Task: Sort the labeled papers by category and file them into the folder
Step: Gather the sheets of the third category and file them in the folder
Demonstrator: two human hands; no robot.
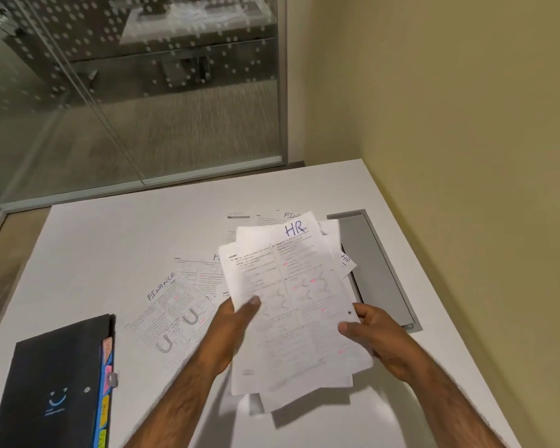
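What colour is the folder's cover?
Black with a blue smile mark; the folder shows in head view.

Your left hand [236, 321] and right hand [380, 341] are bare. Your left forearm [181, 399], at seven o'clock, and right forearm [443, 404], at five o'clock, are unsleeved and hairy.

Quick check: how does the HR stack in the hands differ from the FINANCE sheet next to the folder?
The HR stack is held above the table, pinched by the left hand and right hand; the FINANCE sheet lies flat on it. The HR stack is several fanned sheets; the FINANCE sheet looks single. The FINANCE sheet shows U-shaped drawings; the HR stack's top page does not. Both are white printed pages with pink marks.
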